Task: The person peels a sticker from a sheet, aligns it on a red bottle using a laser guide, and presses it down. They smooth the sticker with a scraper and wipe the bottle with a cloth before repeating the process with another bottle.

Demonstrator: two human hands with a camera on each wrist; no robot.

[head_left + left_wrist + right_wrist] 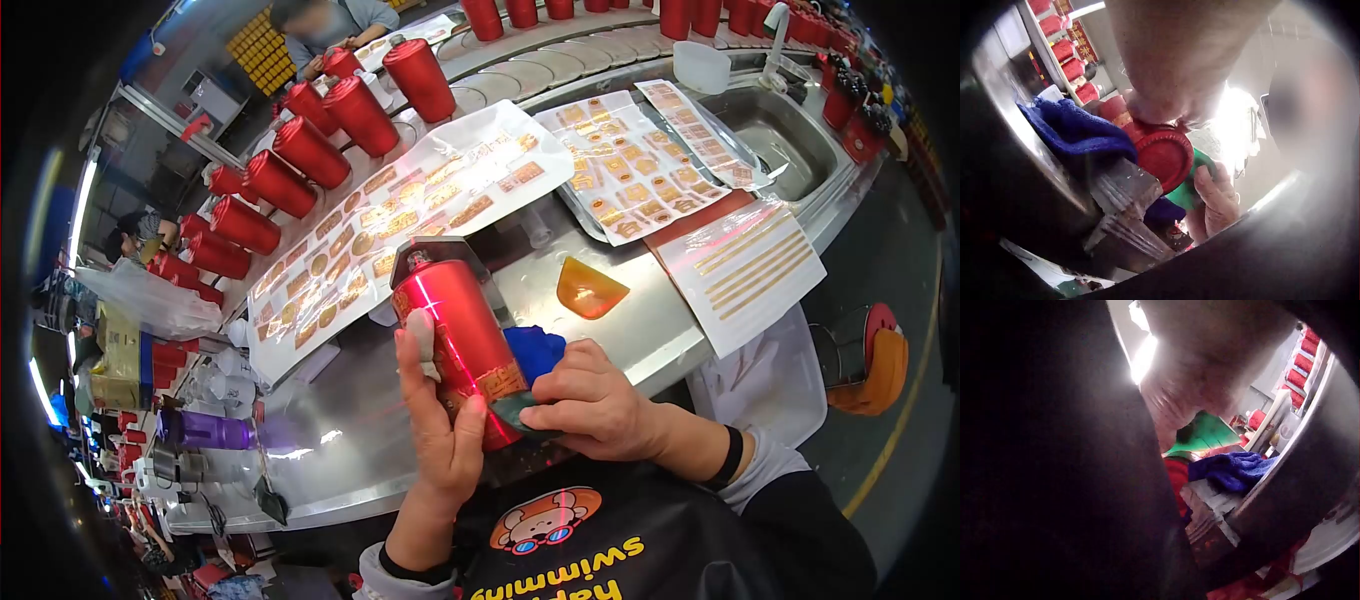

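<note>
A red bottle [458,330] with a gold label low on its side is held tilted over the steel counter's front edge. My left hand [437,420] wraps it from the left, a taped fingertip lying on its side. My right hand [585,395] pinches a green scraper [520,412] against the label at the bottle's base. In the left wrist view the bottle's round red bottom [1163,156] shows, with the right hand's fingers [1213,200] and the green scraper [1188,194] beside it. A blue cloth [535,350] lies just behind the bottle.
Sheets of gold labels [400,220] cover the steel counter [600,340], with an orange scraper [585,288] among them. Rows of red bottles [300,150] stand along the far side. A sink [790,140] is at the right, and another person [330,25] works at the back.
</note>
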